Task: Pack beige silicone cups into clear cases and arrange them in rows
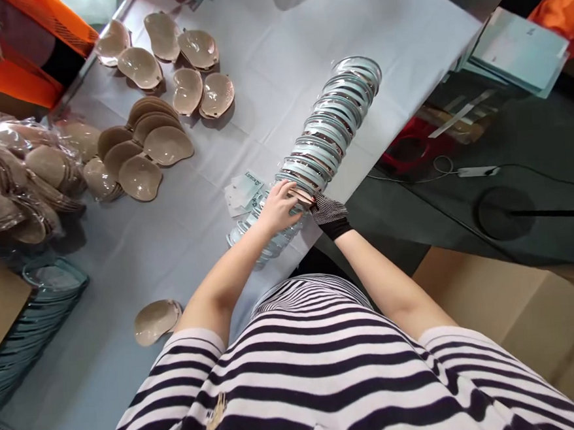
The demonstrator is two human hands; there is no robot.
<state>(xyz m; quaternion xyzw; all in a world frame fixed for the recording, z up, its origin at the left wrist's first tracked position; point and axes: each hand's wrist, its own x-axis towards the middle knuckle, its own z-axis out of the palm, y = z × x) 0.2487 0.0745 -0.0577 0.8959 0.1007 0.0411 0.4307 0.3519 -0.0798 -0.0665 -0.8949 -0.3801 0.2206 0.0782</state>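
A long row of clear plastic cases [332, 126], many with beige or brown contents, leans across the table. At its near end a beige bra cup [302, 197] shows between my hands. My bare left hand [280, 207] curls its fingers over the cup from the left. On the right, my right hand [329, 212], in a dark speckled glove, pinches its edge; the fingertips are partly hidden. Below my left hand lie more clear plastic cases [269, 242], with small printed cards [243, 192] beside them.
Several loose bra cups [168, 145] lie on the white-covered table [215, 174], with bagged ones [19, 175] at the left. One single cup [157, 321] sits near my left elbow. A stack of plastic cases [29, 325] stands lower left. A cardboard box [510, 311] is at the right.
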